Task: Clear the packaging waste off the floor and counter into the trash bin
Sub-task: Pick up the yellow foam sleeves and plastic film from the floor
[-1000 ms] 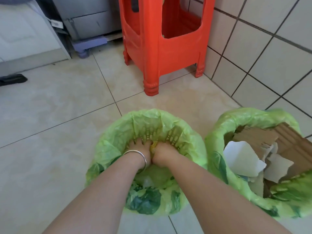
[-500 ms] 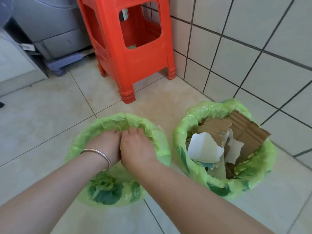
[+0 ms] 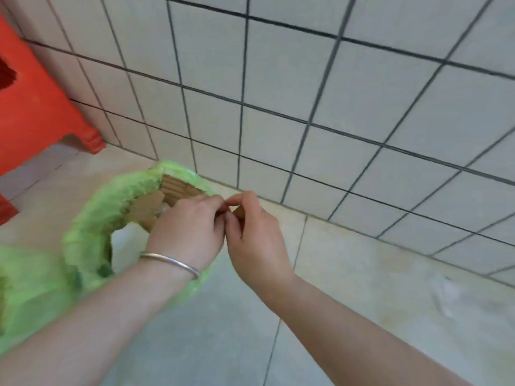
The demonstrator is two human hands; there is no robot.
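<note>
Against the tiled wall (image 3: 362, 87), largest item in view, runs a pale tiled floor (image 3: 362, 302) with dark grout lines. Red plastic stool (image 3: 36, 107): left edge, one foot near the wall base. Trash bin (image 3: 92, 215), lined with a green bag: left of centre, near the wall, partly filled with corrugated cardboard (image 3: 172, 188) and a white scrap; a second green-bagged mass (image 3: 22, 288) sits at the lower left, blurred. Left hand (image 3: 189, 232), silver bangle (image 3: 170, 263) at the wrist: over the bin's right rim, fingers curled closed. Right hand (image 3: 250, 232): just beside the left, fingertips touching it, pinched narrow. Cardboard scrap (image 3: 238, 211): smallest item, brown, held between both hands just past the bin's right rim; mostly hidden, so its long axis and facing cannot be told. Handling, by judgement: light, stiff across the flutes yet easily bent or torn along them, dry and not slippery, not fragile; best taken at opposite edges with thumb and forefinger, as now. Faint pale smear (image 3: 446, 296) on the floor at right: blurred, nature unclear.
</note>
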